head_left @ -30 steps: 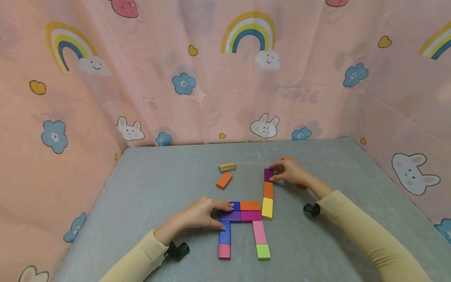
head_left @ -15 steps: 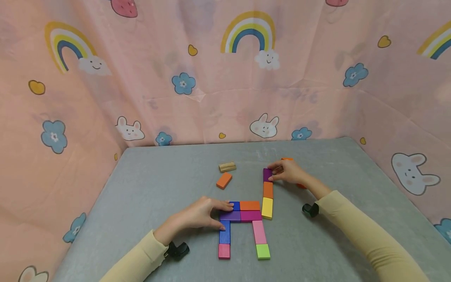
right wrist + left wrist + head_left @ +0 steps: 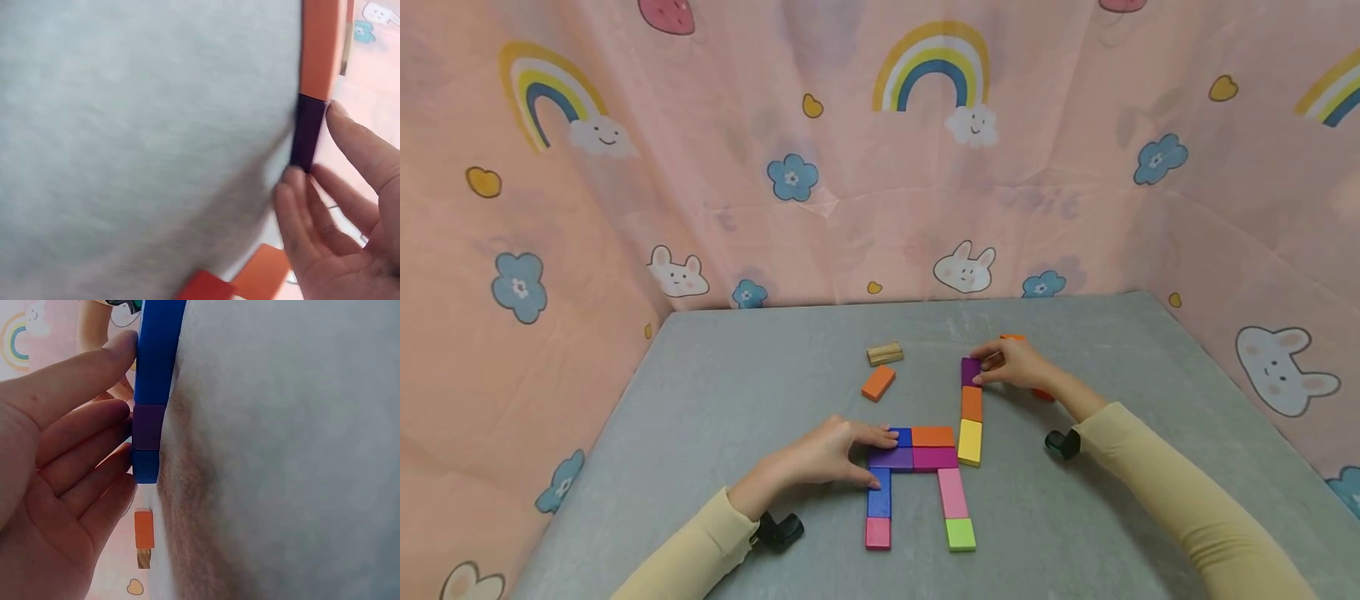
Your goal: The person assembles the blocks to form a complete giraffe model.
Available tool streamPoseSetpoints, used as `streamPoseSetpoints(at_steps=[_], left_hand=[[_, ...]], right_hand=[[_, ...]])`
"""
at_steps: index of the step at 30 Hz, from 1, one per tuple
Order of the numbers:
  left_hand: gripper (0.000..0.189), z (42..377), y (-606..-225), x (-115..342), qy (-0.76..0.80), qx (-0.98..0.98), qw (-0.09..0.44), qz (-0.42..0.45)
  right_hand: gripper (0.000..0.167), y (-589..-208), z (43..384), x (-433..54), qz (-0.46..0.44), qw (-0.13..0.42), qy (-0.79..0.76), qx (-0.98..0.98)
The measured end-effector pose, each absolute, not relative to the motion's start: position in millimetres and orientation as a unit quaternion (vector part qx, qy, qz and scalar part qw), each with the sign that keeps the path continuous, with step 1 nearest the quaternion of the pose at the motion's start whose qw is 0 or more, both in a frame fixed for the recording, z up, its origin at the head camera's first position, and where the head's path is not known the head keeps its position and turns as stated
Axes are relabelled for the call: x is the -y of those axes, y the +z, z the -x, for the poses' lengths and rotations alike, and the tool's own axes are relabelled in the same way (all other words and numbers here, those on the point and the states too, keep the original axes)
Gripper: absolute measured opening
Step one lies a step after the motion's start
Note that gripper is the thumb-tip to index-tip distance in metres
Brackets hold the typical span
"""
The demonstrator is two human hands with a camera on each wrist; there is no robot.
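Note:
My right hand (image 3: 1018, 365) pinches a dark purple block (image 3: 971, 371), thumb at its near end and fingers bent round its far end. Below it in the same column lie an orange block (image 3: 972, 404) and a yellow block (image 3: 970, 442). My left hand (image 3: 831, 454) rests fairly straight fingers on the flat block figure, the thumb on a long blue block (image 3: 155, 356) and the fingers by a violet block (image 3: 148, 427) and a small blue block (image 3: 145, 465). Magenta (image 3: 935, 458), pink (image 3: 952, 493) and green (image 3: 960, 535) blocks form its right side.
Behind the figure lie a loose orange block (image 3: 878, 383) and striped wooden pieces (image 3: 885, 354). Beyond my right hand are a red block (image 3: 205, 287) and another orange block (image 3: 262, 273). The grey table (image 3: 760, 367) meets a pink patterned curtain (image 3: 850, 225) at its back edge.
The purple block has shifted very slightly left with my right hand, so its edge lines up more closely with the orange block. My left hand has stayed in place.

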State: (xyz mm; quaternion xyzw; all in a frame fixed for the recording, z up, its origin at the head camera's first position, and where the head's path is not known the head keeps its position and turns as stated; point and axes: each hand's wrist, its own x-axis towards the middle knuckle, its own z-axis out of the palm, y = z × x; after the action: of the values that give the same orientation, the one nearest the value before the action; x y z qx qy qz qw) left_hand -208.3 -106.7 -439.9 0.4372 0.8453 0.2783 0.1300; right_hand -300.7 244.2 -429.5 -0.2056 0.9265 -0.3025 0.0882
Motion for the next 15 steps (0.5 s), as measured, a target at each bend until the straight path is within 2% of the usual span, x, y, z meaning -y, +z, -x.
streamPoseSetpoints(at_steps=[8,15], left_hand=[[0.057,208,-438,106,0.279,-0.845,0.134,-0.436],[0.057,209,-437,107,0.271,-0.849,0.135,-0.433]], right_hand=[[0.057,-406,312,-217,0.188,0.080,-0.292,-0.934],[0.049,-409,323,-176,0.237,0.081,-0.309,-0.917]])
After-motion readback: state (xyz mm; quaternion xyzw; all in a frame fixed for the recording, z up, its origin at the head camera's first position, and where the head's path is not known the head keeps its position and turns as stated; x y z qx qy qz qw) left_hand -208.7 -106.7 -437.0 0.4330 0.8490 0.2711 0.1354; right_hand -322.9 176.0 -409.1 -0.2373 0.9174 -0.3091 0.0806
